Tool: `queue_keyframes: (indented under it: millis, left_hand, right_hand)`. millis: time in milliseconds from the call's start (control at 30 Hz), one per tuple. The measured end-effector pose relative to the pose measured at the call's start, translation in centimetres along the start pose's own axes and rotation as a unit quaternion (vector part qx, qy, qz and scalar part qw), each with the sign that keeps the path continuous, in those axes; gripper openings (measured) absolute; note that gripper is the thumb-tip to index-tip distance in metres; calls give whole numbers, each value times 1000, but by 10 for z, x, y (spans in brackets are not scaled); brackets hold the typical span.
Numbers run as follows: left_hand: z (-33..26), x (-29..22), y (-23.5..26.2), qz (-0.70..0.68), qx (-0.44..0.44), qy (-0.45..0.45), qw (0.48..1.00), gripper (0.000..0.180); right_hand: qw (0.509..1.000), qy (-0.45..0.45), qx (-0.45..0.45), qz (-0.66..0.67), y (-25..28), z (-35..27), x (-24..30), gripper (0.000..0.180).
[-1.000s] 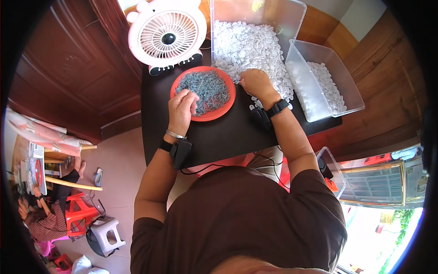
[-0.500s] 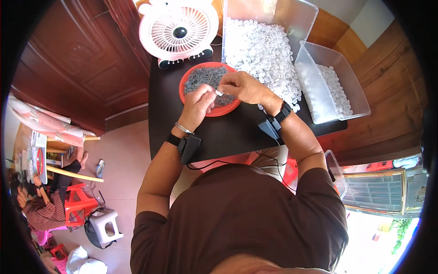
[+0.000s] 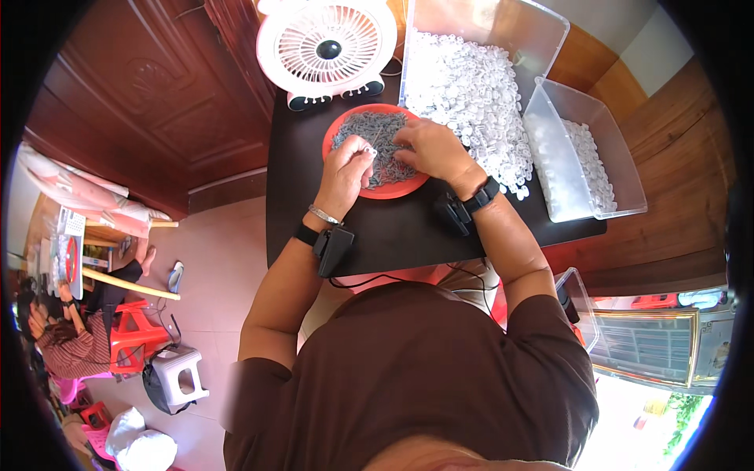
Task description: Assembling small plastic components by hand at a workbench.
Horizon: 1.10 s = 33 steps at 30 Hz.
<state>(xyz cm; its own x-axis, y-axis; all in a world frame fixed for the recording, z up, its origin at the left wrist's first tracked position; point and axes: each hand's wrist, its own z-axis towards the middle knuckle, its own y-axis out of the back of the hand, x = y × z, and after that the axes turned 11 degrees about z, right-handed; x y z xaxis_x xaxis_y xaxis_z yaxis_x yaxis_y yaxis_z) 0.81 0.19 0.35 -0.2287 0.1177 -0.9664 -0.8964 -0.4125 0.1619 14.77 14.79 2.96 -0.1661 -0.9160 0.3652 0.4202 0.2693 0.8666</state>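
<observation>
My left hand (image 3: pixel 346 174) is closed in a pinch over the left half of a round red tray (image 3: pixel 336 128). Between its thumb and forefinger sits a small white plastic clip (image 3: pixel 371 151), with a thin nail-like pin (image 3: pixel 376 135) rising from it. Many small grey nail-like pieces (image 3: pixel 363 125) fill the tray. At the tray's right side my right hand (image 3: pixel 437 151) reaches over those pieces, thumb and fingers apart. Its fingertips are at the pieces; whether they touch any is too small to tell.
White clips heap out of a clear bin (image 3: pixel 477 86) onto the dark table (image 3: pixel 408 231). Right of it stands a smaller clear bin (image 3: pixel 628 184) with more. A pink-white fan (image 3: pixel 328 49) stands at the back left. Another person (image 3: pixel 75 341) sits far left, near a grey stool (image 3: pixel 181 373).
My right hand has parted from the white clip in my left hand and moved over the tray's right side, its fingers spreading. The whole view has shifted slightly.
</observation>
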Motion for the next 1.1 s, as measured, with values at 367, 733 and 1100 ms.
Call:
queue_keyframes:
  millis: [367,733,1100]
  left_hand:
    - [1,-1,-1,11,-9,22,1000,7]
    - [-2,-4,-2,-7,-8,21,1000,12]
    - [-2,-2,-5,-3,2,13,1000,13]
  right_hand:
    - [998,9,-33,47,-19,2,-13,11]
    - [853,-179,-40,488,-7,6,-1,20]
    - [763,-157,-62,624,-20,5,24,18]
